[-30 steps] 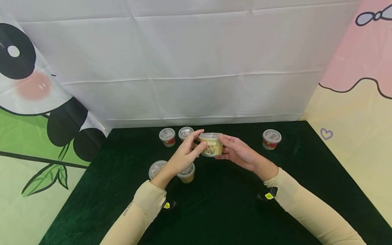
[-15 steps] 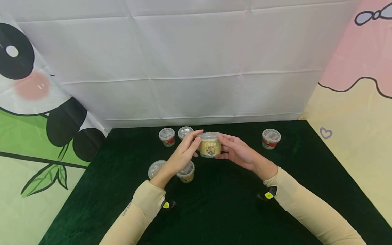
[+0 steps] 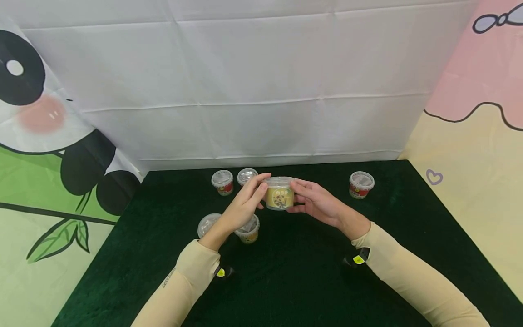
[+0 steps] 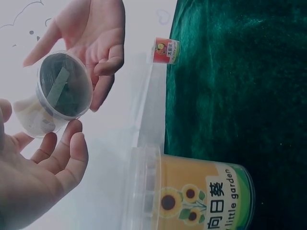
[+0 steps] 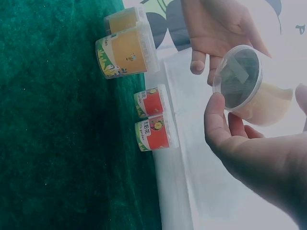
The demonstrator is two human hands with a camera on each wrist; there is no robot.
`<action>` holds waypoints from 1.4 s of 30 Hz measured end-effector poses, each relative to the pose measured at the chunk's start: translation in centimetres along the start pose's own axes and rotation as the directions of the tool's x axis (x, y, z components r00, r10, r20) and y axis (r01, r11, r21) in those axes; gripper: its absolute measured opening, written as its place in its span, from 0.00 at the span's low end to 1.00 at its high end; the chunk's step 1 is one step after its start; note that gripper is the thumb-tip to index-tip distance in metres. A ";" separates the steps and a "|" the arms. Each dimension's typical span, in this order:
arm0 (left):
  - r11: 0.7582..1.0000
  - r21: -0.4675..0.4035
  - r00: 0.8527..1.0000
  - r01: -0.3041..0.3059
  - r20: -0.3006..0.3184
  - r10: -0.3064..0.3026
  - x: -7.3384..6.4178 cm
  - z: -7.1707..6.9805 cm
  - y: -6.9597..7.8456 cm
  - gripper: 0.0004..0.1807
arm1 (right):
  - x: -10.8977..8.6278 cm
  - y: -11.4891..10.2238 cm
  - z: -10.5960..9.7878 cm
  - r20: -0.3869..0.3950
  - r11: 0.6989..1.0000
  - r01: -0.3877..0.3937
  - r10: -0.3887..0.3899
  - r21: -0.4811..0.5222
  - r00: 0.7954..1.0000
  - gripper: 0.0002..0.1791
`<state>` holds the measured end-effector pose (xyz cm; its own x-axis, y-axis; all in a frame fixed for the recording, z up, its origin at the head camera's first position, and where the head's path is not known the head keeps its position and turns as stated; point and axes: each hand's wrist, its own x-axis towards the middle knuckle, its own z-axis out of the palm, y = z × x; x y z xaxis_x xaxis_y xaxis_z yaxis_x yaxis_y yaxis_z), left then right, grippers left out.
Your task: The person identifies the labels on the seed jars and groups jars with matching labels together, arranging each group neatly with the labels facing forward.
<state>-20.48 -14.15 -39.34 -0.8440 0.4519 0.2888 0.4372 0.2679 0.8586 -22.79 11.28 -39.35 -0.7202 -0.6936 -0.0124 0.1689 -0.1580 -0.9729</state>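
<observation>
A clear plastic tub [image 3: 280,195] with a yellow label and a clear lid is held up above the dark green table, between both hands. The left hand [image 3: 241,205] grips its left side, with the thumb in front and a finger near the lid. On the opposite side the right hand [image 3: 316,201] grips it between thumb and fingers. Both wrist views show the tub's clear round bottom, with a pale strip on it; the left wrist view has this tub [image 4: 62,88] at upper left, and the right wrist view has the tub [image 5: 249,86] at upper right.
Two sunflower tubs, one lidded tub [image 3: 209,224] and another tub [image 3: 249,230], stand front left, partly behind the left forearm. Red-labelled tubs stand at the back: one tub [image 3: 223,182], a second tub [image 3: 246,175] and a far-right tub [image 3: 361,185]. A white cloth [image 3: 261,91] hangs behind.
The tub has turned slightly, so its yellow label faces the head camera more squarely, and it has shifted a little to the left. Both hands stay almost in place.
</observation>
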 end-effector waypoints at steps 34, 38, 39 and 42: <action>0.992 0.119 0.975 0.046 0.209 -0.070 -1.1 -1.5 -1.4 0.29 | 0.5 2.0 -1.6 -0.038 0.834 0.011 -0.039 -0.552 0.999 0.37; 0.977 0.211 0.967 0.015 0.245 -0.068 -1.2 -1.4 -1.7 0.33 | 0.5 2.5 -1.6 -0.024 0.770 0.032 -0.061 -0.637 0.998 0.42; 0.971 0.238 0.966 0.007 0.250 -0.068 -1.2 -1.3 -1.7 0.34 | 0.6 2.7 -1.6 -0.019 0.756 0.035 -0.063 -0.654 0.998 0.43; 0.947 0.321 0.965 0.001 0.247 -0.085 -1.2 -1.1 -1.9 0.36 | 0.7 3.1 -1.7 -0.006 0.721 0.042 -0.063 -0.691 0.998 0.46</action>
<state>-20.59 -16.11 -40.84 -0.7749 0.6239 0.1013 0.5132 0.5275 0.6770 -23.87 11.51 -42.72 -0.7332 -0.6783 0.0480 -0.3736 0.3428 -0.8619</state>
